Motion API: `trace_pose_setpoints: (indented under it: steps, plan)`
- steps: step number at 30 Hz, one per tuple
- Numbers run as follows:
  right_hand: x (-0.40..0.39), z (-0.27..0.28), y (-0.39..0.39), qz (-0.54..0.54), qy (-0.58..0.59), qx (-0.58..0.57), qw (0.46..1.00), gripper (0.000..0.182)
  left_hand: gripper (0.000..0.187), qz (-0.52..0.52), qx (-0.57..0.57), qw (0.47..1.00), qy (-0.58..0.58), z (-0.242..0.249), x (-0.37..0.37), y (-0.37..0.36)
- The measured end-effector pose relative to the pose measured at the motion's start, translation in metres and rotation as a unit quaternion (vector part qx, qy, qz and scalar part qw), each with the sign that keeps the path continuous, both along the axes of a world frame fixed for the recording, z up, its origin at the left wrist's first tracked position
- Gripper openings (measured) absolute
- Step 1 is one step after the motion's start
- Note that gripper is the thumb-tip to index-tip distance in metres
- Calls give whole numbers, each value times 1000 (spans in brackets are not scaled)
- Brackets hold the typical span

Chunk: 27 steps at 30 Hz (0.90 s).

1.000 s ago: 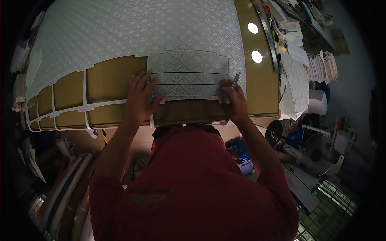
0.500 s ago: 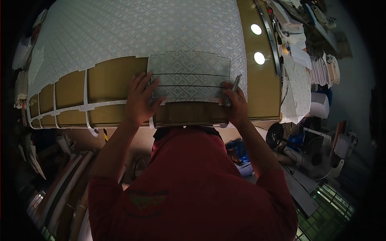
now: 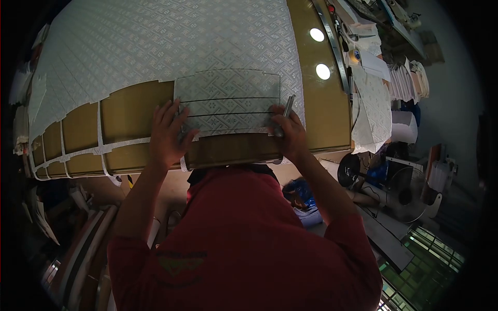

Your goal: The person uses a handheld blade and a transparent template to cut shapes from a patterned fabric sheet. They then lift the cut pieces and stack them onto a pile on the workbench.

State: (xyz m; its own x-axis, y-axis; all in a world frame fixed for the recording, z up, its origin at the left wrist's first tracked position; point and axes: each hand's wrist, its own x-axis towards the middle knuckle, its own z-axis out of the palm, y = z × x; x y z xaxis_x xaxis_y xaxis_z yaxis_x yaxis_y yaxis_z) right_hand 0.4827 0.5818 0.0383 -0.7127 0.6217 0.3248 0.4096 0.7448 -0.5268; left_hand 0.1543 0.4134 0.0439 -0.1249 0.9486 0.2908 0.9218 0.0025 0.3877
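A clear template (image 3: 228, 89) with dark crosswise lines lies on the pale patterned fabric (image 3: 171, 44), near the table's front edge. My left hand (image 3: 168, 131) has its fingers spread over the template's left edge. At the lower right corner of the template, my right hand (image 3: 290, 133) is closed around a slim silver tool (image 3: 289, 106) that looks like a cutter knife, pointing up and away from me. Some fingertips of that hand rest at the template's edge. Where fabric has been cut away on the left, thin pale strips (image 3: 100, 124) remain on the brown tabletop.
A long metal ruler (image 3: 333, 46) lies along the table's right side. Beyond it are scissors (image 3: 360, 37), a tape roll (image 3: 355, 56), fabric scraps (image 3: 371, 111) and stacked papers (image 3: 402, 83). A fan (image 3: 350, 170) stands at the lower right; long rolls (image 3: 78, 254) lean at the lower left.
The whole view has shifted, so the table and hands appear slightly farther left. Both hands keep their places on the template, and the silver tool stays in the right hand.
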Motion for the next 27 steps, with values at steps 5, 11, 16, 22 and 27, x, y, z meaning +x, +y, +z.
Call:
trace_pose_setpoints:
  steps: [5, 11, 16, 22, 27]
  plan:
    - [-2, 5, -1, -11, 12, -21, 1000, 33, 62, -6, 9, 1000, 4, 0, 0, 1]
    - [-1, 3, 0, -7, 17, -31, 999, 33, 63, -7, 10, 1000, 9, 1, 1, 1]
    - [-1, 4, -1, -8, 12, -33, 999, 33, 63, -4, 15, 1000, 12, 1, 1, 1]
    - [-2, 1, -1, 8, 20, -35, 999, 35, 62, 17, 10, 1000, 12, -2, -1, -1]
    - [-1, -5, 1, -9, -5, -2, 1000, 38, 60, 12, 33, 999, -6, -1, 0, -2]
